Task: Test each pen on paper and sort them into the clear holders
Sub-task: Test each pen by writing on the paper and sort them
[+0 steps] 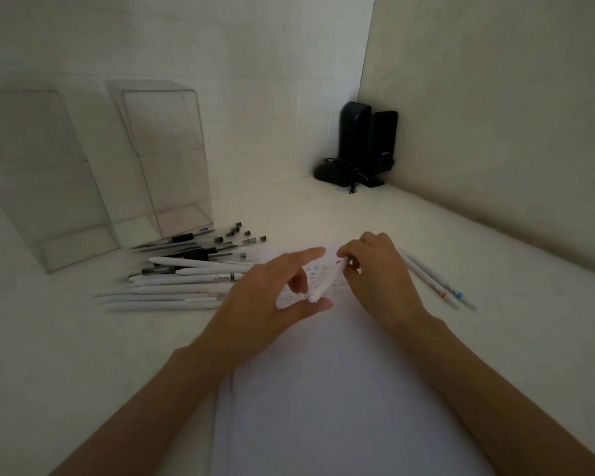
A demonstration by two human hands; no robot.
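The right hand holds a white pen in its curled fingers, over the top part of the paper. The left hand is spread wide, and its thumb is just beside the pen's low end. I cannot tell if it touches.

A pile of pens lies on the counter, left of the left hand. Two more pens lie right of the right hand. Two clear holders stand behind the pile. There are small marks on the paper under the hands.
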